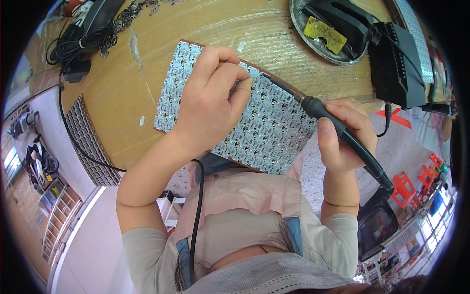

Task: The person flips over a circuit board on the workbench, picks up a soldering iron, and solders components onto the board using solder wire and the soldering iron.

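Observation:
A panel of many small pale-blue circuit boards (271, 132) lies tilted on the wooden table at its near edge. My left hand (208, 100) rests over the panel's upper left part, thumb and fingers pinched together. Whatever is between those fingertips is too small or hidden to make out. In my right hand (362, 120) is a black soldering iron (350, 137), gripped by its handle like a pen. Its thin tip points left and reaches the panel's far edge, just right of my left fingertips. I cannot tell whether the tip touches the panel.
At the far right a round metal dish (338, 61) holds a yellow sponge (324, 34) and a black stand (342, 12). Beside it stands a black box (396, 63). Another panel (90, 139) lies at the table's left edge. A black cable (198, 206) hangs over my lap. Small metal parts (127, 19) lie far left.

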`<control>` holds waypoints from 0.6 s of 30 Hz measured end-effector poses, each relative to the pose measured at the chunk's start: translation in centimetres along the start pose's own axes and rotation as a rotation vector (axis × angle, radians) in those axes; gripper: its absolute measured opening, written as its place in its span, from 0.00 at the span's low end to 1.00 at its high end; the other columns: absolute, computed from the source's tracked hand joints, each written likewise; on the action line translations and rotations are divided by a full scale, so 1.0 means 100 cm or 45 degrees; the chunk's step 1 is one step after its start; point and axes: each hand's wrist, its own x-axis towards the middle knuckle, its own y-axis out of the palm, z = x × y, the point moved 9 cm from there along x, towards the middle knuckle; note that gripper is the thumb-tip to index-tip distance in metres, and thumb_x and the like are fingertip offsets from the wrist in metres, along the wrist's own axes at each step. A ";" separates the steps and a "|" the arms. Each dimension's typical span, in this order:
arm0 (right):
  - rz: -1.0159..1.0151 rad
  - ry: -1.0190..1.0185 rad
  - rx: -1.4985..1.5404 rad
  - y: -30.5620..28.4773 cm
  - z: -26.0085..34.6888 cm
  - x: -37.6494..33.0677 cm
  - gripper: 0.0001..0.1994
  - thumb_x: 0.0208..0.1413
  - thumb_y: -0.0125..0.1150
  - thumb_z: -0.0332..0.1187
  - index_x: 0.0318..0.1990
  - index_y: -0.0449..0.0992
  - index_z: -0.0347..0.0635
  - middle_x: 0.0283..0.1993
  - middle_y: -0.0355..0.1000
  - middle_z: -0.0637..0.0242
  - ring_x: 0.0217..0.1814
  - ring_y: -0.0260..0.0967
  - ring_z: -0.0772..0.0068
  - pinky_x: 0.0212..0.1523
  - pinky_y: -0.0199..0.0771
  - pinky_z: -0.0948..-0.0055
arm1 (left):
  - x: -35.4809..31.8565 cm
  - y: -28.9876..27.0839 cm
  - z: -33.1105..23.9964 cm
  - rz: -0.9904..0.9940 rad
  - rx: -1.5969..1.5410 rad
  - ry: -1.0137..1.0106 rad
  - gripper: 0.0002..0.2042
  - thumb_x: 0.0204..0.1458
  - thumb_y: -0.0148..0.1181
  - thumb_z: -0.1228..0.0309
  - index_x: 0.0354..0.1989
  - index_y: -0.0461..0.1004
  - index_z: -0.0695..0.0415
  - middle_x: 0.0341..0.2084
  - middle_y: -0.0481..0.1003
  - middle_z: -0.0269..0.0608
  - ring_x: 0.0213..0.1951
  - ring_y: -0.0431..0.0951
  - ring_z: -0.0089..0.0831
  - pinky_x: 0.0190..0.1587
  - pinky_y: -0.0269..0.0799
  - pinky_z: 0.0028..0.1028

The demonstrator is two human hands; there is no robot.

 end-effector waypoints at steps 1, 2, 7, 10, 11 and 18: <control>0.002 0.002 0.001 0.000 0.000 0.000 0.12 0.47 0.71 0.26 0.38 0.75 0.33 0.32 0.78 0.53 0.31 0.77 0.60 0.33 0.77 0.70 | 0.000 0.001 0.000 0.013 0.026 0.017 0.06 0.44 0.66 0.83 0.30 0.76 0.63 0.38 0.71 0.42 0.36 0.74 0.33 0.35 0.72 0.25; 0.007 0.006 -0.007 0.001 0.000 0.001 0.12 0.47 0.71 0.26 0.38 0.75 0.33 0.32 0.78 0.53 0.31 0.77 0.61 0.33 0.77 0.70 | 0.000 0.002 -0.001 0.026 0.051 0.033 0.07 0.44 0.66 0.83 0.30 0.75 0.64 0.38 0.71 0.43 0.37 0.74 0.33 0.36 0.73 0.26; 0.015 0.024 -0.010 0.003 -0.002 0.001 0.12 0.47 0.71 0.27 0.37 0.76 0.34 0.32 0.78 0.53 0.31 0.77 0.61 0.33 0.77 0.71 | -0.001 0.004 0.001 0.029 0.049 0.014 0.07 0.44 0.66 0.83 0.30 0.75 0.63 0.37 0.71 0.42 0.37 0.74 0.34 0.38 0.73 0.27; 0.016 0.034 0.010 0.003 -0.003 0.001 0.12 0.47 0.71 0.27 0.37 0.76 0.34 0.32 0.78 0.53 0.31 0.77 0.61 0.32 0.77 0.71 | -0.001 0.005 0.001 0.033 0.050 0.029 0.07 0.43 0.66 0.83 0.30 0.75 0.63 0.37 0.71 0.42 0.37 0.74 0.34 0.38 0.72 0.27; 0.029 0.014 0.007 0.005 0.000 0.003 0.12 0.47 0.71 0.27 0.37 0.76 0.34 0.32 0.78 0.53 0.30 0.77 0.62 0.32 0.77 0.71 | -0.001 0.004 0.000 0.027 0.054 0.042 0.07 0.43 0.66 0.83 0.30 0.75 0.63 0.37 0.71 0.42 0.37 0.74 0.34 0.38 0.72 0.27; 0.027 0.035 0.012 -0.002 -0.002 0.001 0.12 0.48 0.71 0.27 0.38 0.75 0.35 0.32 0.77 0.53 0.31 0.76 0.61 0.33 0.77 0.71 | 0.001 -0.001 0.000 0.019 0.036 0.013 0.07 0.43 0.66 0.84 0.30 0.75 0.63 0.37 0.71 0.42 0.37 0.74 0.34 0.37 0.72 0.27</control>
